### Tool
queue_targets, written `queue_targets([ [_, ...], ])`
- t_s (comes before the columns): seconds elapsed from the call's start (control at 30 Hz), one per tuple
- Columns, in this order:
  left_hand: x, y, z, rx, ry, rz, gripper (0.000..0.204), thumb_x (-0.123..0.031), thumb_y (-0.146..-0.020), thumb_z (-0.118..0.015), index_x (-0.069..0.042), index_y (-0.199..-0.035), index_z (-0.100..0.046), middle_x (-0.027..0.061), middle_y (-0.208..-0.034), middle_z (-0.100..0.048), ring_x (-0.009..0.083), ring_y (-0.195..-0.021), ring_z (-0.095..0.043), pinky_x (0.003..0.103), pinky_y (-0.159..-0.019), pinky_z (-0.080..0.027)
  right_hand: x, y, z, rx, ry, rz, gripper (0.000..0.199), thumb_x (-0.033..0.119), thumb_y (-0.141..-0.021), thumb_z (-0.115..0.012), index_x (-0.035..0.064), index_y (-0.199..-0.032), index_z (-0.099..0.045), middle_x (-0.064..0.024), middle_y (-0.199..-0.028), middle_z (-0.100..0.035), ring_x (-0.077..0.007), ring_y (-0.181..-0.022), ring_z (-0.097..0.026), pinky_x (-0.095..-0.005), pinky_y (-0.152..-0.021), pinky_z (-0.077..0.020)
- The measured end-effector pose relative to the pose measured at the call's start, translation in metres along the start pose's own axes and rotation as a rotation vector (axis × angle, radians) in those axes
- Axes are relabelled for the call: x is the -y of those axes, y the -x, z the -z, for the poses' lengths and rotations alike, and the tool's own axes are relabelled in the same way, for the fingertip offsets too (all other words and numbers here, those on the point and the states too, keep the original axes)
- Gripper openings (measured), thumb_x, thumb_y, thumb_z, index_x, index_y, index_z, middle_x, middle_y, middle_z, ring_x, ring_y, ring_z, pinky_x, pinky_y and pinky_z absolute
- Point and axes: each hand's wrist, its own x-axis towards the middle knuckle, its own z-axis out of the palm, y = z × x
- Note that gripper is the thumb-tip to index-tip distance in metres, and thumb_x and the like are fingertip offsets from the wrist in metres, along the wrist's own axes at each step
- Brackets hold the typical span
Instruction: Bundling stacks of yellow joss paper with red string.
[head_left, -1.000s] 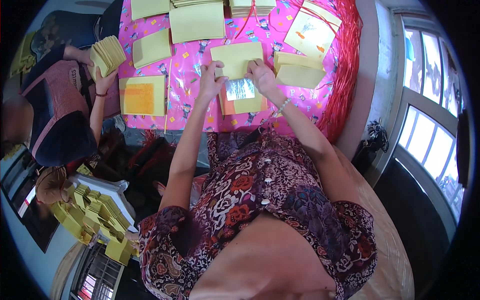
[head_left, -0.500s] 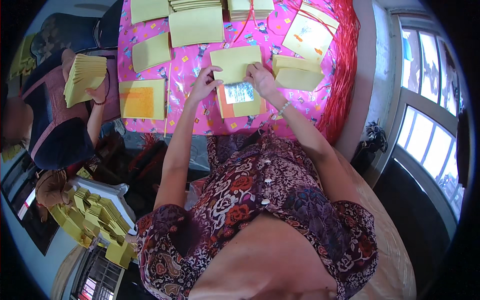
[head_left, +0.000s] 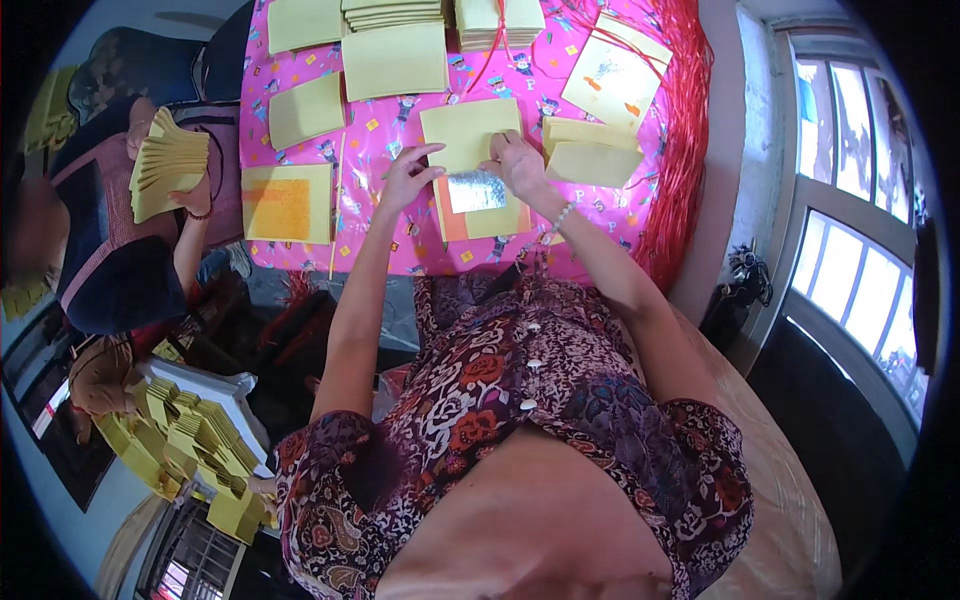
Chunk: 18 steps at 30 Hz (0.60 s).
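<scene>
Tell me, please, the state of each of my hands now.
Left hand: open, at the left edge of the yellow paper.
Right hand: curled on this paper; grip cannot be told.

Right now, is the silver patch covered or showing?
Showing, at least partly: the silver patch gleams below the upper yellow sheet.

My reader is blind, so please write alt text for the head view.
A person's right hand is at plain yellow paper beside a silver-patched sheet on a pink patterned tablecloth, the open left hand nearby. At left, a co-worker holds fanned yellow papers.
</scene>
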Motion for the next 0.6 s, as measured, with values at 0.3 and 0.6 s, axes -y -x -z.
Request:
queue_targets([
  [0.3,0.005,0.001,-0.005,-0.058,-0.066,-0.004,0.045,-0.007,-0.083,-0.074,-0.012,-0.126,-0.063,0.0026,-0.102,-0.055,0.0080,-0.079,-0.058,0.022,-0.069,-0.051,-0.010,0.012,0.005,-0.066,0.218,0.222,0.032,0.017,-0.078,-0.071,0.0053,-0.101,-0.052,-0.0110,-0.100,-0.053,-0.0274,-0.098,-0.056,-0.0353,-0.083,-0.0515],
  [0.6,-0.006,0.011,-0.027,-0.515,-0.108,-0.079,0.037,-0.020,-0.086,-0.072,-0.004,-0.116,-0.061,0.0066,-0.095,-0.058,0.0094,-0.073,-0.056,0.023,-0.063,-0.050,-0.018,0.012,0.012,-0.119,0.399,0.417,0.029,0.024,-0.082,-0.065,0.0074,-0.102,-0.052,-0.0082,-0.111,-0.054,-0.0239,-0.101,-0.057,-0.0350,-0.081,-0.0502],
])
